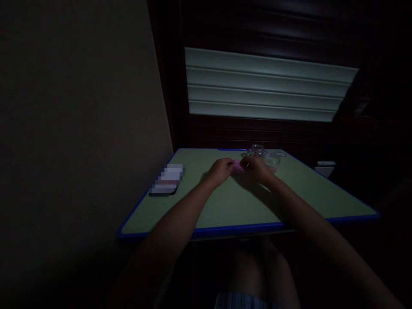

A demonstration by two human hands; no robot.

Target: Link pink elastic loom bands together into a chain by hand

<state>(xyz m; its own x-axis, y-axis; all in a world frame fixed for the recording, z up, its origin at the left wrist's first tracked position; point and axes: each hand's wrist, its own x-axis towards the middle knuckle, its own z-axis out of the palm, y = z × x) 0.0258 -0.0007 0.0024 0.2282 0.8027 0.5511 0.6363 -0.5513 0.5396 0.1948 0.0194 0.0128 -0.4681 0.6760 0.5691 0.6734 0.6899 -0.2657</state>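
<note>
Left hand (220, 170): my arm extended forward, fingers curled, pinching the pink item (237, 167).
Right hand (256, 168): angled inward, my bent fingers pinching its other side.
Pink item: between my hands, over the table (219, 210).

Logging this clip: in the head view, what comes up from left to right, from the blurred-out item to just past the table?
Blurred-out flat item, left hand, pink item, right hand, white object beyond the table's right edge.
</note>
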